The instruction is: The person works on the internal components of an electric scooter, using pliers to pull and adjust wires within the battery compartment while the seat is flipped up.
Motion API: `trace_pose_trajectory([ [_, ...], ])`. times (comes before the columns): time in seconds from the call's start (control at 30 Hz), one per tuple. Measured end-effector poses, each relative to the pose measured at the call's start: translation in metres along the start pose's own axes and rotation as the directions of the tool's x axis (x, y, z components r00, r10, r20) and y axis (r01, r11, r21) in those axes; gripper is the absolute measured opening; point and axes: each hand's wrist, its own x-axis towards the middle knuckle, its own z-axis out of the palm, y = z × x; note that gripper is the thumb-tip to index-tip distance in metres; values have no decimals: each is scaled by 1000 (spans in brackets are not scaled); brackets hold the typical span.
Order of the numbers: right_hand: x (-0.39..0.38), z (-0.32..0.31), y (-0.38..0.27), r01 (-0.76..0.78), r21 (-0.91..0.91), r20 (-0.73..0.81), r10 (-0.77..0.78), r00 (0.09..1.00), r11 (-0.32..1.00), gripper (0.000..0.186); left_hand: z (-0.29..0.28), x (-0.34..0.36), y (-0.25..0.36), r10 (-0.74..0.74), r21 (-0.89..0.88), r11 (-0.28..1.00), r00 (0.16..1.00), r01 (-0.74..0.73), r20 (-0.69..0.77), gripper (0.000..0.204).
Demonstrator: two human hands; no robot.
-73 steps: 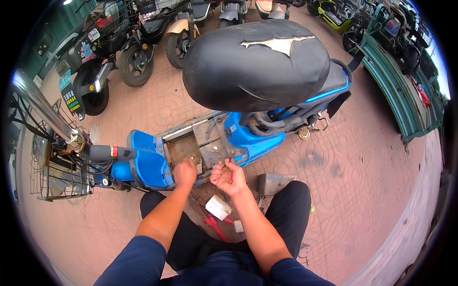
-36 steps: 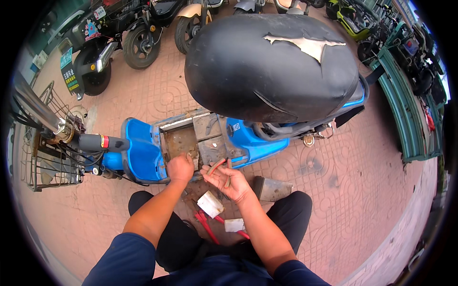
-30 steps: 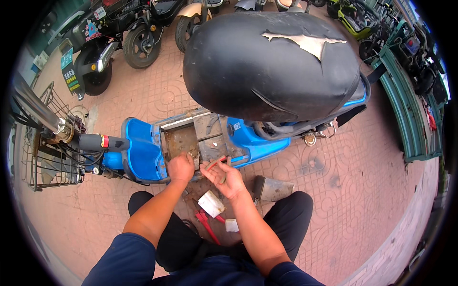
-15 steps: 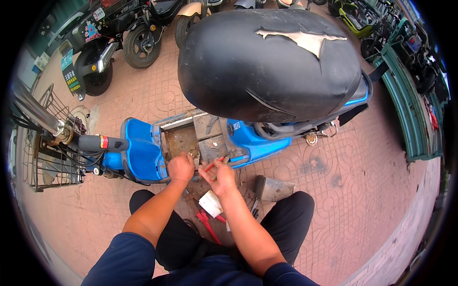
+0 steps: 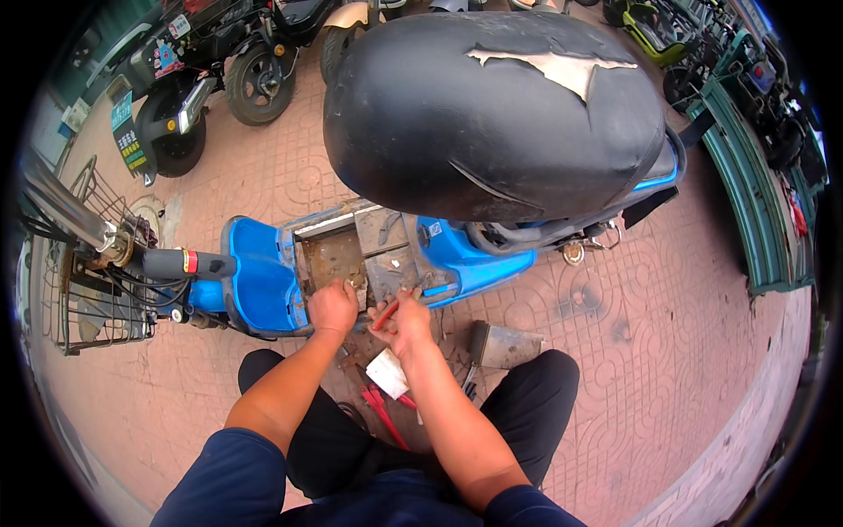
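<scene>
Your right hand: fingers curled around a red-handled tool. Your left hand: fingers folded in, anything pinched hidden; blue scooter's open compartment just beyond them. White block: nearer you than your right fingers.

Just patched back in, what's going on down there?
Two bare hands are at work beside a blue scooter. The right hand holds a red tool; the left hand is closed at the near edge of the open floor compartment, and what it grips is hidden. A white block and a metal box sit on the paving nearby.
</scene>
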Motion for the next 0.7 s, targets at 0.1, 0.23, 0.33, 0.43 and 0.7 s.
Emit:
trace_pose_trajectory([
  [0.1,-7,2,-3,-51,83,60,46,997,995,28,-1,-1,0,2,-11,1000,1000,-2,-5,31],
  [0.23,3,-2,7,-22,106,81,13,997,994,30,-1,-1,1,3,1,1000,1000,-3,-13,31],
  [0.33,2,-2,7,-13,24,37,12,999,1000,33,-1,-1,0,11,-12,1000,1000,-11,-25,30],
  [0.43,4,-7,7,-21,-17,23,21,1000,1000,35,-1,-1,0,14,-21,1000,1000,-14,-23,30],
  [0.7,4,-14,4,-55,-18,56,56,997,998,36,-1,-2,-2,23,-25,999,1000,-24,-12,30],
])
